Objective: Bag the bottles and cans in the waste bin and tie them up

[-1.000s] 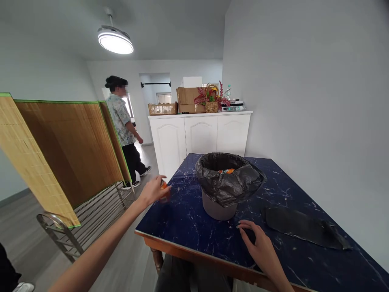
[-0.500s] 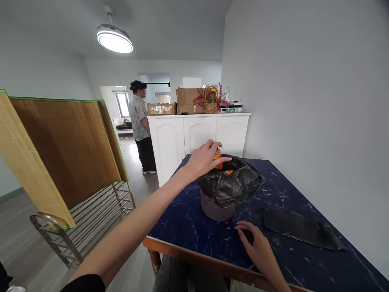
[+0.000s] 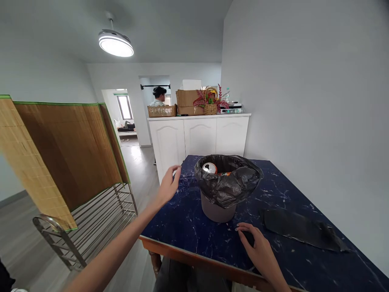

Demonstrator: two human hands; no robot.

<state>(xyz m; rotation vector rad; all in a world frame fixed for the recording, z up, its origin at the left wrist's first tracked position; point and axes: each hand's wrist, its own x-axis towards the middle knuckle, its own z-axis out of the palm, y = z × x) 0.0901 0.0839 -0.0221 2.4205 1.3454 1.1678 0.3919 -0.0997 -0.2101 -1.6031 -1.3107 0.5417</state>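
Observation:
A small grey bin [image 3: 217,211] lined with a black bag [image 3: 231,184] stands on the dark blue marbled table [image 3: 188,223]. An orange drink can [image 3: 210,168] lies inside it, silver end up. My left hand [image 3: 168,187] hovers left of the bin over the table's edge, fingers spread and empty. My right hand [image 3: 258,248] rests near the front edge of the table, fingers curled over a dark object I cannot make out. A flat black bag [image 3: 300,232] lies to the right of that hand.
A bamboo screen [image 3: 60,150] on a metal rack [image 3: 88,223] stands at the left. White cabinets [image 3: 199,136] at the back carry boxes and a flower basket [image 3: 211,101]. A person [image 3: 158,96] stands behind the cabinets. A bare wall runs along the right.
My left hand carried the orange can from the table's left edge to the bin, let it drop inside, and drew back to the left. The person walked away behind the cabinets.

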